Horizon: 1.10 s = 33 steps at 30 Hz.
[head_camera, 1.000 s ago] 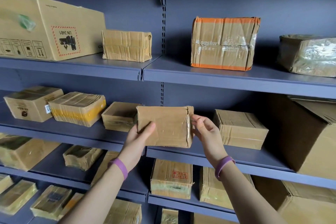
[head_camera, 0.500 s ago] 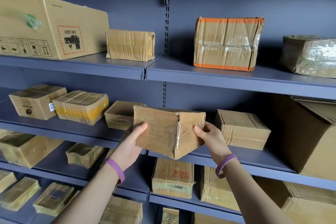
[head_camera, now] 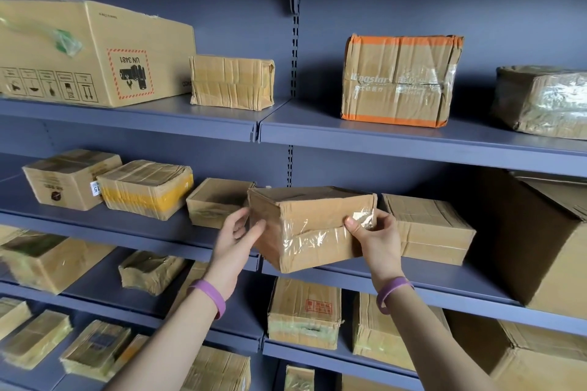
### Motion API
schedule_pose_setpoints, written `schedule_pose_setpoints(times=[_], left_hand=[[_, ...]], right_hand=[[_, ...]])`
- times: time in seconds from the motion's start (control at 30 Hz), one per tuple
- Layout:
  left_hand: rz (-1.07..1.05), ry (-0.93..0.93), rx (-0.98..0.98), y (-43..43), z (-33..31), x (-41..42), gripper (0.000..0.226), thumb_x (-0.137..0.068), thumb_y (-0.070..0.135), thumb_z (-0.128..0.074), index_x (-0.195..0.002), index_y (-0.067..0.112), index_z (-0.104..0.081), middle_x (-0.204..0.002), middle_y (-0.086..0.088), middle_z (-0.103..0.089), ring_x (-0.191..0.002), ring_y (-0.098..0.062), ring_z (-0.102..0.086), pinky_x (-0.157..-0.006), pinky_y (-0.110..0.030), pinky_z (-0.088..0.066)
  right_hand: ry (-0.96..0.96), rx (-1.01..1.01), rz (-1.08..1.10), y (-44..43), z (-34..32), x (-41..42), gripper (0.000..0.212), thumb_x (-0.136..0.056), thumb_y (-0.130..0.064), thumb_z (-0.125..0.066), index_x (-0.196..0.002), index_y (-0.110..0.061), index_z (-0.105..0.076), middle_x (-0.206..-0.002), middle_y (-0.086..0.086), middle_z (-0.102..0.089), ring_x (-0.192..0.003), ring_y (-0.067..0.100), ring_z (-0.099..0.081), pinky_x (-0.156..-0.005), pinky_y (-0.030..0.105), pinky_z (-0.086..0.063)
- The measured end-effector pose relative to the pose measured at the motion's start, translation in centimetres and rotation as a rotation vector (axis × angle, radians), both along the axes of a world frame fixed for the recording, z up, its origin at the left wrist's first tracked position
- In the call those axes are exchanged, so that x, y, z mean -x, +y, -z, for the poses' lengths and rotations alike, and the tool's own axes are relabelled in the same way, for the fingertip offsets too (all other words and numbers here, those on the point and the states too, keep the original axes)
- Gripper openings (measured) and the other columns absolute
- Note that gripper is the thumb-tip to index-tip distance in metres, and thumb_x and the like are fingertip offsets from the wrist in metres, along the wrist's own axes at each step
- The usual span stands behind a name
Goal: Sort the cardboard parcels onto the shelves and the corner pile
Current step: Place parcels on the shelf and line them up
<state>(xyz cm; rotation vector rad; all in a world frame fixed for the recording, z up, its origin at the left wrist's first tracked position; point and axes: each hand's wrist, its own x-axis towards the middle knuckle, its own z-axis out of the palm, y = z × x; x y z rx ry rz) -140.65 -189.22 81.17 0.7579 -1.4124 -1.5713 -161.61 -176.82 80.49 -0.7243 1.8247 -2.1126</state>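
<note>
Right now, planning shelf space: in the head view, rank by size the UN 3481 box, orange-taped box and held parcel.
1. UN 3481 box
2. orange-taped box and held parcel look alike; the parcel is nearer, so unranked.

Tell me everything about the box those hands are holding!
The parcel is a brown cardboard box, dented and creased, with shiny clear tape over its front. It is tilted at the edge of the middle shelf, near corner sticking out, between a small box and a flatter box. The left hand touches its left end with straight fingers; the right hand pinches its right end.
</note>
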Motion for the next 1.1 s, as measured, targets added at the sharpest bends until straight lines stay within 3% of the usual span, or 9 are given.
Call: schedule_pose_setpoints(times=[0.13, 0.23, 0.33, 0.5, 0.6, 0.77, 0.87, 1.0, 1.1], left_hand=[[0.079, -0.019, 0.072, 1.5, -0.6, 0.3, 0.035, -0.092, 0.031, -0.065, -0.126, 0.028, -0.059, -0.117, 0.018, -0.065, -0.114, 0.002, -0.057, -0.085, -0.011, -0.043], [0.184, -0.044, 0.070, 2.5, -1.0, 0.3, 0.040, -0.084, 0.046, -0.066, -0.122, 0.035, -0.060, -0.113, 0.026, -0.068, -0.112, 0.005, -0.059, -0.093, -0.016, -0.042], [0.108, -0.099, 0.095, 2.2, -0.5, 1.0, 0.046, -0.085, 0.037, -0.074, -0.127, 0.029, -0.055, -0.119, 0.016, -0.066, -0.109, 0.001, -0.061, -0.095, -0.023, -0.045], [-0.032, -0.015, 0.023, 0.9, 0.3, 0.7, 0.029, -0.092, 0.029, -0.068, -0.119, 0.022, -0.064, -0.113, 0.005, -0.073, -0.109, -0.013, -0.066, -0.090, -0.026, -0.049], [-0.005, 0.066, -0.097, 0.1, 0.8, 0.2, 0.044, -0.086, 0.039, -0.073, -0.123, 0.019, -0.062, -0.122, 0.003, -0.069, -0.119, -0.014, -0.060, -0.110, -0.036, -0.041], [0.077, 0.210, -0.286, -0.6, 0.6, -0.1, 0.079, -0.065, 0.047, -0.086, -0.132, 0.015, -0.057, -0.127, -0.003, -0.068, -0.125, -0.018, -0.058, -0.117, -0.046, -0.031], [0.116, 0.209, -0.301, -0.7, 0.2, 0.0, 0.044, -0.085, 0.035, -0.069, -0.125, 0.018, -0.064, -0.127, -0.003, -0.068, -0.125, -0.021, -0.058, -0.114, -0.044, -0.036], [0.018, 0.103, -0.177, -0.9, 0.9, 0.5, 0.019, -0.090, 0.035, -0.069, -0.108, 0.029, -0.065, -0.117, 0.010, -0.065, -0.117, -0.010, -0.056, -0.114, -0.039, -0.034], [-0.024, -0.027, -0.041, -1.0, 1.0, 0.6, 0.044, -0.092, 0.035, -0.068, -0.133, 0.028, -0.053, -0.130, 0.012, -0.056, -0.130, -0.010, -0.045, -0.113, -0.035, -0.031]], right_hand=[[0.016, 0.036, 0.074, -0.2, -0.1, -0.8, 0.055, -0.075, -0.018, -0.085, -0.117, -0.010, -0.050, -0.103, 0.000, -0.062, -0.087, 0.008, -0.061, -0.067, 0.013, -0.046], [0.009, 0.045, 0.099, -0.4, -0.2, -1.4, 0.060, -0.072, -0.022, -0.087, -0.116, -0.013, -0.047, -0.099, 0.000, -0.059, -0.086, 0.013, -0.059, -0.077, 0.023, -0.047], [0.064, 0.039, 0.064, -0.6, 0.1, -2.1, 0.059, -0.073, -0.022, -0.086, -0.117, -0.013, -0.047, -0.101, -0.004, -0.060, -0.087, 0.007, -0.061, -0.077, 0.018, -0.049], [0.121, 0.087, -0.041, -0.1, 0.1, -2.0, 0.014, -0.098, -0.023, -0.057, -0.108, -0.014, -0.061, -0.102, -0.003, -0.066, -0.087, 0.003, -0.061, -0.080, 0.016, -0.051], [0.068, 0.064, -0.070, 0.4, 0.3, -0.5, 0.018, -0.099, -0.019, -0.055, -0.114, -0.010, -0.060, -0.112, 0.004, -0.065, -0.102, 0.011, -0.062, -0.089, 0.025, -0.052], [-0.154, -0.011, -0.289, 0.9, 0.7, 1.2, 0.073, -0.083, -0.039, -0.064, -0.147, -0.015, -0.039, -0.139, 0.006, -0.053, -0.126, 0.022, -0.053, -0.092, 0.028, -0.050], [-0.152, -0.006, -0.418, 1.3, 0.8, 1.2, 0.057, -0.085, -0.039, -0.062, -0.133, -0.010, -0.057, -0.124, 0.015, -0.067, -0.111, 0.028, -0.065, -0.088, 0.036, -0.057], [-0.142, 0.023, -0.346, 1.3, 0.8, 0.8, 0.075, -0.069, -0.052, -0.081, -0.123, -0.006, -0.061, -0.107, 0.011, -0.071, -0.093, 0.023, -0.069, -0.073, 0.034, -0.058], [-0.088, 0.022, -0.285, 1.0, 0.7, 0.2, 0.069, -0.067, -0.042, -0.078, -0.122, -0.005, -0.057, -0.112, 0.015, -0.070, -0.101, 0.029, -0.069, -0.077, 0.038, -0.059]])
